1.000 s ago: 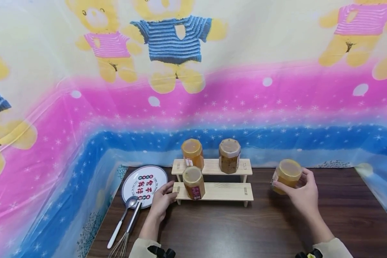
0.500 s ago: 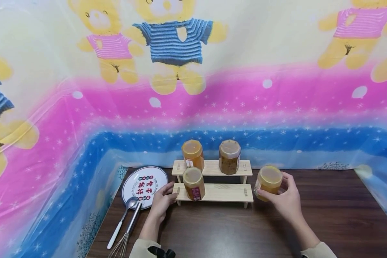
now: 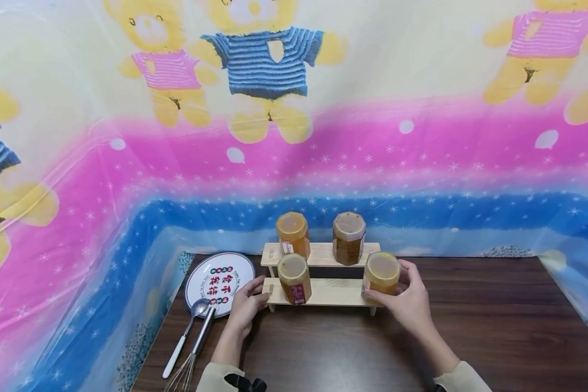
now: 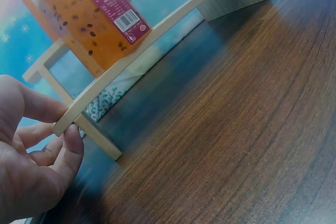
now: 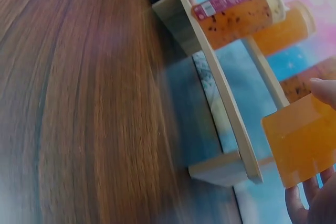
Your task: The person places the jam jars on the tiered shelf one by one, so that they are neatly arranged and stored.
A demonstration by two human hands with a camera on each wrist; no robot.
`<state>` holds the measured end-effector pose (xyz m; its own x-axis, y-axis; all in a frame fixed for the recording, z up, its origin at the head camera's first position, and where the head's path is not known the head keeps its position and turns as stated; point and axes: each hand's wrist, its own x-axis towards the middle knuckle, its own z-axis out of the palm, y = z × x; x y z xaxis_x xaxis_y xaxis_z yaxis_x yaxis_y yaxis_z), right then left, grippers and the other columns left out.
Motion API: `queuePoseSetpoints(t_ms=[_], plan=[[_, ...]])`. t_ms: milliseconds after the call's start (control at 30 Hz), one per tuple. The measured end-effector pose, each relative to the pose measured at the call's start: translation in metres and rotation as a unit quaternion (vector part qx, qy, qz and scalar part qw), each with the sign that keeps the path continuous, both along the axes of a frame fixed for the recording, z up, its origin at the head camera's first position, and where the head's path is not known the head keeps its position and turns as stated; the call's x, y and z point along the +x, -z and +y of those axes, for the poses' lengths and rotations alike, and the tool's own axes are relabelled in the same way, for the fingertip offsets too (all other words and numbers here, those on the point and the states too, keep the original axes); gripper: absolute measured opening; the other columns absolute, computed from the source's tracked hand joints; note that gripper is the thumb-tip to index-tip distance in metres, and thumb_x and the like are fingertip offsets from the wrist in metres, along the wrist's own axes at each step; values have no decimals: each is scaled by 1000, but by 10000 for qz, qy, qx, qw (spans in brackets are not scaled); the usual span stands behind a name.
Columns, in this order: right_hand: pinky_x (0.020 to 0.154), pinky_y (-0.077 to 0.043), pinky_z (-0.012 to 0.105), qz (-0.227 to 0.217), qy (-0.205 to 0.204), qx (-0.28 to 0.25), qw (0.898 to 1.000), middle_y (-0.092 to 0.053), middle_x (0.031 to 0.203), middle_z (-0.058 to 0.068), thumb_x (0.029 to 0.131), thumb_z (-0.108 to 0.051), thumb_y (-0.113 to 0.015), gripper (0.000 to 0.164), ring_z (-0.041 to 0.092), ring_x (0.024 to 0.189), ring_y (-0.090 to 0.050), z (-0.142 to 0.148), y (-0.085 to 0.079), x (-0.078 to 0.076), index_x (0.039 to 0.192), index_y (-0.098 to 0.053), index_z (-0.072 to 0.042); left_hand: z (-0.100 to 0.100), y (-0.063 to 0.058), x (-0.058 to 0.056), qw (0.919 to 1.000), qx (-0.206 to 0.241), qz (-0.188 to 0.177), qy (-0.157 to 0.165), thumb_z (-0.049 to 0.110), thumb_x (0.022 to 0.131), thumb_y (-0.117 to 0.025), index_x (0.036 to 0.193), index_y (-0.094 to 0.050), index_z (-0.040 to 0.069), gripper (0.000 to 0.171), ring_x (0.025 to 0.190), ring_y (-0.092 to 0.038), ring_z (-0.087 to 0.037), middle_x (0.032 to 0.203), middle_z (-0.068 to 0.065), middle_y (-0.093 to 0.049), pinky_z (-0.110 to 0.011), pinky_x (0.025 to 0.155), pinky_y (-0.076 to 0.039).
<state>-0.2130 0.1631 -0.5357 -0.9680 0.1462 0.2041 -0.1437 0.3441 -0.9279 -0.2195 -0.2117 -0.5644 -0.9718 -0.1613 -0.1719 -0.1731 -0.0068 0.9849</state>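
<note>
My right hand (image 3: 412, 300) grips a faceted jar with amber contents (image 3: 382, 274) over the right end of the lower plank of a two-tier wooden display rack (image 3: 334, 292). In the right wrist view, a small gap shows between the jar's base (image 5: 278, 153) and the plank. My left hand (image 3: 246, 309) pinches the plank's left end; in the left wrist view, fingers lie above and below the edge. A seeded jar with a purple label (image 3: 294, 279) stands on the lower plank's left. An orange jar (image 3: 292, 234) and a brownish seeded jar (image 3: 349, 238) stand on the upper plank.
Left of the rack lies a white plate (image 3: 203, 280) with red lettering. A white-handled spoon (image 3: 181, 344) and a wire whisk (image 3: 196, 348) lean on its rim. A patterned cloth (image 3: 362, 163) hangs behind the dark wooden table (image 3: 500, 321).
My right hand has carried the amber jar leftward, from beside the rack to over the lower plank's right end. My left hand has stayed on the plank's left end.
</note>
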Motion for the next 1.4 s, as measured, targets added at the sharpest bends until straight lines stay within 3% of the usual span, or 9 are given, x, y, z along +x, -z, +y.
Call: queuePoseSetpoints(t_ms=[167, 400, 833, 1167, 1400], plan=[[88, -52, 18, -16, -131, -131, 9998, -60, 126, 9, 64, -31, -102, 97, 25, 115, -61, -12, -1, 0, 144, -47, -18, 0, 1, 0, 10000, 0, -8, 32, -5, 91, -62, 148, -51, -5, 58, 95, -68, -20, 136, -28, -59, -28, 77, -56], [96, -54, 46, -50, -230, -174, 9996, -60, 126, 7, 64, -35, -101, 98, 26, 115, -62, -28, 0, -1, 144, -47, -19, -1, 1, 1, 10000, -24, 10, 38, -5, 91, -62, 148, -51, -5, 58, 95, -68, -20, 136, -28, -59, -29, 78, -56], [96, -54, 48, 48, -270, -243, 9993, -62, 125, 7, 61, -33, -103, 97, 24, 115, -61, -50, 7, -3, 141, -49, -18, 0, 0, 0, 10000, 12, 59, 24, -6, 90, -62, 148, -51, -6, 59, 92, -68, -19, 134, -28, -61, -27, 74, -55], [94, -54, 41, 53, -235, -308, 9992, -64, 124, 6, 61, -32, -103, 94, 20, 115, -60, -60, 10, -4, 138, -51, -17, 0, -2, 3, 9999, -50, 39, 93, -4, 92, -62, 149, -49, -6, 59, 94, -68, -19, 135, -27, -61, -30, 77, -55], [95, -53, 45, 22, -203, -355, 9992, -64, 125, 7, 62, -32, -102, 93, 22, 117, -60, -62, 11, -5, 138, -51, -16, -2, -3, 1, 9998, -79, -16, 175, -4, 94, -61, 150, -46, -8, 59, 97, -67, -21, 137, -30, -58, -34, 81, -56]])
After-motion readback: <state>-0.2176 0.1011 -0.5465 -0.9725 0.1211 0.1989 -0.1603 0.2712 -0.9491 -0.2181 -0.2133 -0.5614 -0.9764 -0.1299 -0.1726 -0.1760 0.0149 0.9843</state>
